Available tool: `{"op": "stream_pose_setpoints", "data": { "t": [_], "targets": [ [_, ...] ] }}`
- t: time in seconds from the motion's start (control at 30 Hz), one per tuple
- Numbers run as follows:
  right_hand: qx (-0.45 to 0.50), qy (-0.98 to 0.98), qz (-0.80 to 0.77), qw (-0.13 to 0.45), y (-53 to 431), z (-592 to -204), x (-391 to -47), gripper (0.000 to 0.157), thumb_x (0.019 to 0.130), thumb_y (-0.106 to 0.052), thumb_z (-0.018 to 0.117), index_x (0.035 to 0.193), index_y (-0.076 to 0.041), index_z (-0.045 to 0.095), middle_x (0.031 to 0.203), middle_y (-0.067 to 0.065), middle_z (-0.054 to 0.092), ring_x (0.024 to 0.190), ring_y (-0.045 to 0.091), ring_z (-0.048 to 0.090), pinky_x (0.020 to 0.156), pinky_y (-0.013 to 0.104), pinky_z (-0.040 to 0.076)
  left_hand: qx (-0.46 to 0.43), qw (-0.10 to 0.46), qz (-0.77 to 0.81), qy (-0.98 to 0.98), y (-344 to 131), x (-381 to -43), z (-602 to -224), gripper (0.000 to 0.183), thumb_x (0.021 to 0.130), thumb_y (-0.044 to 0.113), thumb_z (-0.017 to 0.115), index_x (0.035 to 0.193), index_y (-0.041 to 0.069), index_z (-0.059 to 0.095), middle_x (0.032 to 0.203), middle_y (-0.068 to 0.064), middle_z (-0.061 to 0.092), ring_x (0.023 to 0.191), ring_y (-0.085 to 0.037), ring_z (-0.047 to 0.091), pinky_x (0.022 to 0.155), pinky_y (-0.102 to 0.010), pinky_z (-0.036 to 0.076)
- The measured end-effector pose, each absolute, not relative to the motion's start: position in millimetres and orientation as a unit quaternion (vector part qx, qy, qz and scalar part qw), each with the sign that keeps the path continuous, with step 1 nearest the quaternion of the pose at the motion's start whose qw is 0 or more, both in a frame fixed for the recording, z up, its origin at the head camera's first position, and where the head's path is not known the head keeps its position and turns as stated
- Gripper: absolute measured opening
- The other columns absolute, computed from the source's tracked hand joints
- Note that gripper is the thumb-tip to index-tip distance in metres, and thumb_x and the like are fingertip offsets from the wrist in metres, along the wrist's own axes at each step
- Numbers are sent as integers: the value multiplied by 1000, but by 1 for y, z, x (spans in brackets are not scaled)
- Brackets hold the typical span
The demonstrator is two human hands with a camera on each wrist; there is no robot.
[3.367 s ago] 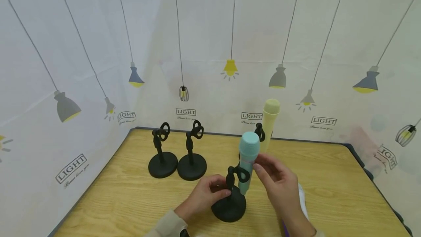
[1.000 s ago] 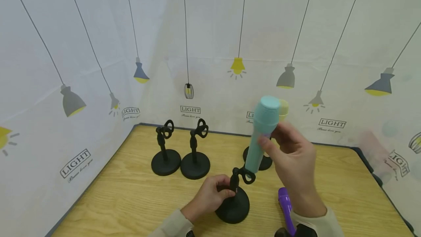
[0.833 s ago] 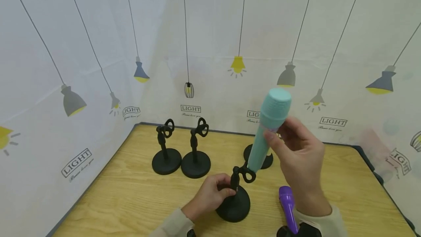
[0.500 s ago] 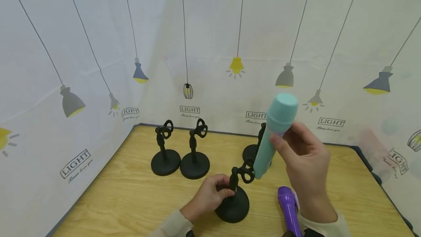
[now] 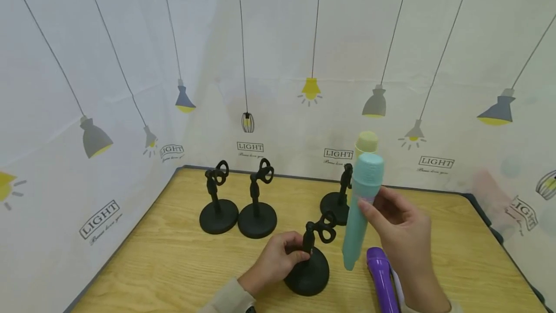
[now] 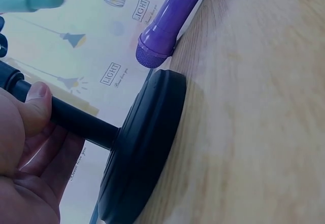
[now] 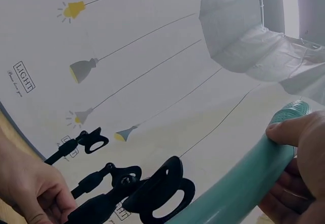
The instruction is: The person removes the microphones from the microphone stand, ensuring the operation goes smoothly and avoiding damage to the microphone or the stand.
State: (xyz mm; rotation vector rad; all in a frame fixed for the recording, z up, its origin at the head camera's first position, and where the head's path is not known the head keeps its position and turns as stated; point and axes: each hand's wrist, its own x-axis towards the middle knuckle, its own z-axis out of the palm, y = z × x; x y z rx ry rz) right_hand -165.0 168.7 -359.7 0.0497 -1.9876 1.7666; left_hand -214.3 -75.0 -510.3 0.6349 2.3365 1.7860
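Observation:
My left hand (image 5: 278, 257) pinches the upright post of a black microphone stand (image 5: 309, 274); in the left wrist view the stand's round base (image 6: 147, 142) rests on the table. The clip (image 5: 326, 227) at its top holds nothing. My right hand (image 5: 404, 235) grips a turquoise microphone (image 5: 361, 216) near its head, thumb in front, fingers partly hidden behind. The microphone is nearly upright, its lower end to the right of the clip and apart from it. In the right wrist view the turquoise microphone (image 7: 238, 183) slants past the clip (image 7: 162, 193).
Two black stands (image 5: 218, 216) (image 5: 257, 219) with bare clips stand at the back left. Another stand (image 5: 334, 204) with a pale yellow microphone (image 5: 367, 142) is behind the turquoise one. A purple microphone (image 5: 382, 279) lies near my right wrist. A printed curtain (image 5: 278, 62) borders the wooden table (image 5: 173, 264).
The turquoise microphone has come away from the clip, moving right and then down, and now stands more upright. My left hand stays on the stand's post.

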Motion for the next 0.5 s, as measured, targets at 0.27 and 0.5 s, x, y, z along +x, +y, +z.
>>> {"op": "stream_pose_setpoints", "data": {
  "t": [0.27,0.5],
  "targets": [
    [-21,-776,603,185,180,-378,-167,40,95,-17,86,132,-5,74,106,-23,76,100,-1,73,87,15,60,219,65,598,769,-75,-214,-512,13,96,3,79,107,10,78,107,-8,82,99,-4,73,91,-20,59],
    [-53,-810,563,154,197,-391,-165,47,95,-29,86,134,-6,73,108,-25,74,100,-10,70,85,11,58,217,68,602,765,-75,-215,-513,14,96,3,79,107,11,78,107,-5,82,100,-5,73,90,-20,59]
  ]
}}
